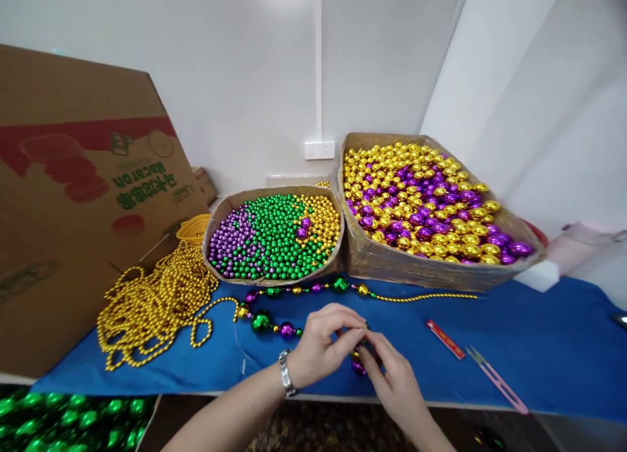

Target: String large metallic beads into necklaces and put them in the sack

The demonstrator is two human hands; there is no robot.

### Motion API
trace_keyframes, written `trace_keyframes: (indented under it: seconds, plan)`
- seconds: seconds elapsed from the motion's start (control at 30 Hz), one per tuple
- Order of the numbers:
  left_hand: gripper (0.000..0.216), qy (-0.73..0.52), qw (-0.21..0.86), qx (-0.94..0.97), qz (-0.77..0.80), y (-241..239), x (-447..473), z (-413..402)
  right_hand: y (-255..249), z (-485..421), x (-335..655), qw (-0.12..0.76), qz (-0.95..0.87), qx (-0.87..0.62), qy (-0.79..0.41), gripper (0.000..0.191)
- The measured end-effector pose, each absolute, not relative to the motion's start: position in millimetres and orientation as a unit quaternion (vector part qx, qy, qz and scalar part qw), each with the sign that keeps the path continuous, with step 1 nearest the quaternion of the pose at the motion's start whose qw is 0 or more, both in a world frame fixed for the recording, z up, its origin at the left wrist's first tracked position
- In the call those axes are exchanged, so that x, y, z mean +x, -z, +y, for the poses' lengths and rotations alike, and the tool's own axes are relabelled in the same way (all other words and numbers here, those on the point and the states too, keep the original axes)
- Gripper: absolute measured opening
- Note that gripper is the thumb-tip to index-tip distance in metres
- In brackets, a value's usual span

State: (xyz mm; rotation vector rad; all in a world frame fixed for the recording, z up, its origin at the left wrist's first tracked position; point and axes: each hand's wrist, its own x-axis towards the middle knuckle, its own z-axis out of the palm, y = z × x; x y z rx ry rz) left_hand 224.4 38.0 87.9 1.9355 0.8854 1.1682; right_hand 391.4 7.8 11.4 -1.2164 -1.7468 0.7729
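Observation:
My left hand [321, 347], with a watch on the wrist, and my right hand [392, 373] meet over the blue table top [539, 347] near its front edge. Both pinch a bead strand [274, 326] of green, purple and gold beads. A purple bead [357, 367] shows under the fingers. The strand runs left from my hands, loops up, then passes below the boxes as a thin gold chain [426, 298].
A small box [274, 233] holds small green, purple and gold beads. A bigger box [421, 204] to its right holds large gold and purple beads. Gold bead chains [151, 305] pile up at the left beside a cardboard sheet [73, 197]. A red stick [445, 338] and pink snips [494, 377] lie right.

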Motion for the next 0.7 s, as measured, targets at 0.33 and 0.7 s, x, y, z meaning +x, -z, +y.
trace_keyframes:
  seconds: [0.33,0.7]
  plan:
    - [0.026,-0.470,0.462,0.667,0.348,-59,248,51,-22,15,418,0.416,-0.682,-0.544,-0.256,0.028]
    - [0.033,-0.124,0.137,0.941,0.282,24,286,70,-38,13,444,0.490,-0.512,-0.554,-0.437,0.038]
